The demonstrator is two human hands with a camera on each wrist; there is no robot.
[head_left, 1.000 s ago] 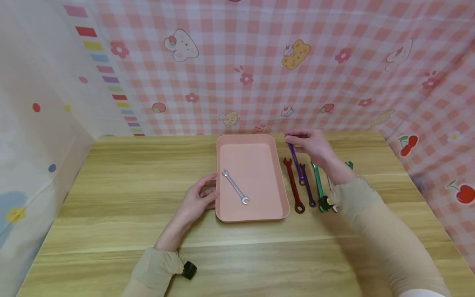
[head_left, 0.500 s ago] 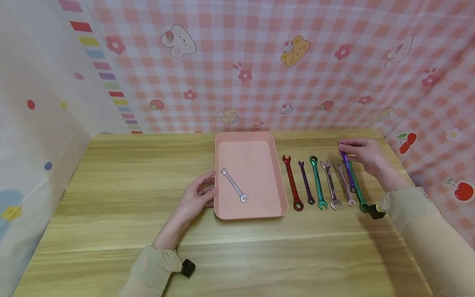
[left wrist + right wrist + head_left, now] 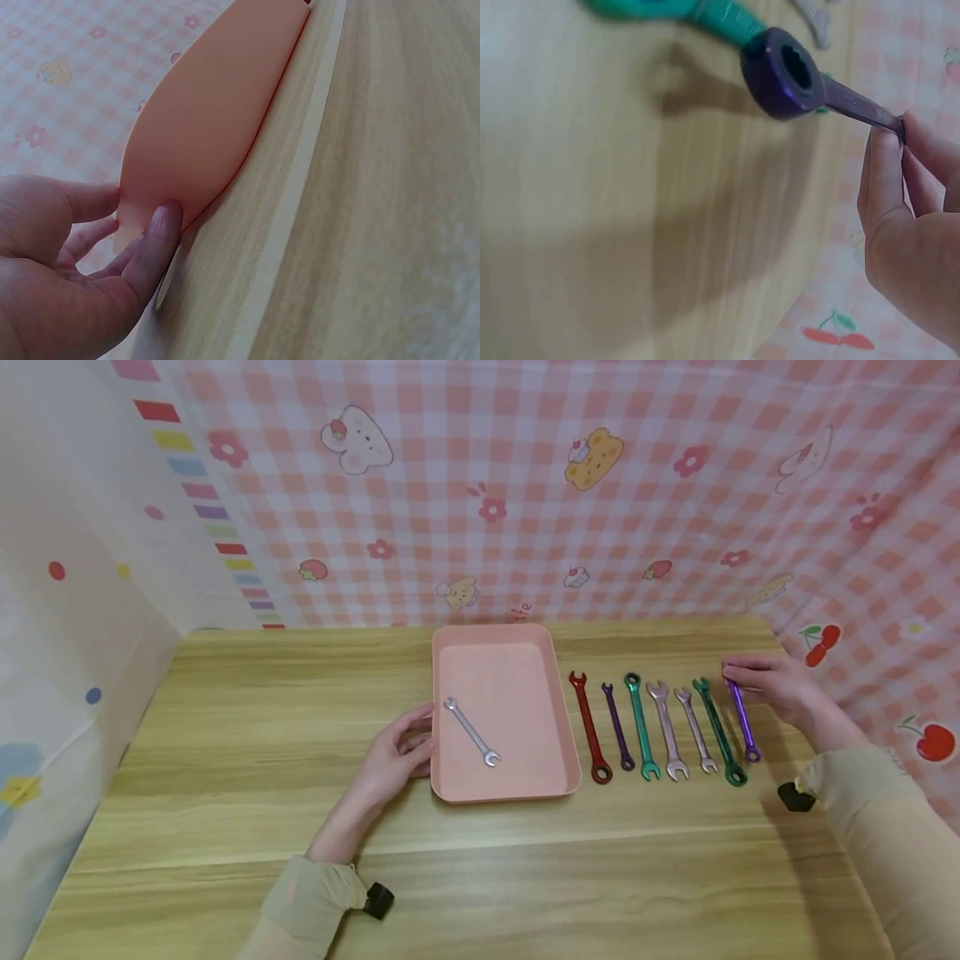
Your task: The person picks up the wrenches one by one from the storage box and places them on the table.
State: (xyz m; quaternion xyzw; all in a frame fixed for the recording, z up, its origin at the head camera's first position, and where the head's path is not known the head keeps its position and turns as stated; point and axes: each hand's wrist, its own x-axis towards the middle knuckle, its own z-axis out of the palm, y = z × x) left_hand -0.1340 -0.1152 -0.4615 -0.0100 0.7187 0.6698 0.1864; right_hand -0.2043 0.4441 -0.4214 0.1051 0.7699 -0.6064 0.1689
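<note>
At the right end of the worktop (image 3: 225, 827), the right hand (image 3: 776, 685) reaches in from the right edge with the forearm slanting back. Its fingers (image 3: 885, 172) pinch the far tip of a purple wrench (image 3: 742, 720), whose ring end points toward the person, at the right end of the wrench row (image 3: 660, 727). A strip of bare wood lies between that wrench and the worktop's right edge. The left hand (image 3: 393, 760) lies flat-angled against the tray (image 3: 555, 785), fingers loosely curled, thumb (image 3: 154, 240) pressing the tray's left wall. A silver wrench (image 3: 472, 732) lies inside.
</note>
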